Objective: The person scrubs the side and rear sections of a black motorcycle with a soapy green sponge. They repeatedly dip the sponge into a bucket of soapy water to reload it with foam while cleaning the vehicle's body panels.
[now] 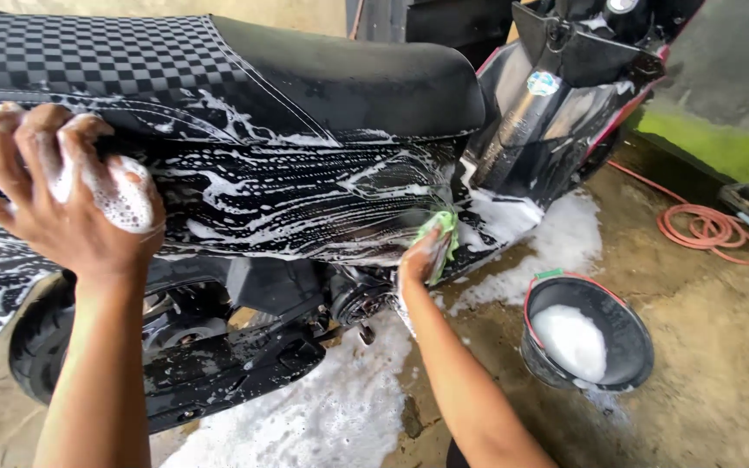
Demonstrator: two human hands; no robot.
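Observation:
A black scooter point(305, 182) with a checkered seat point(88, 52) stands in front of me, its side panel streaked with white soap foam. My left hand point(54, 186), covered in suds, rests flat against the panel just under the seat at the left. My right hand point(422, 256) presses a green sponge point(444, 234) against the lower front edge of the same panel, near the footboard.
A black bucket point(587, 334) with a red rim holds foam on the wet concrete floor at the right. An orange hose point(704, 227) lies coiled beyond it. Foam puddles spread under the scooter point(322, 416). The rear wheel point(41, 347) sits at lower left.

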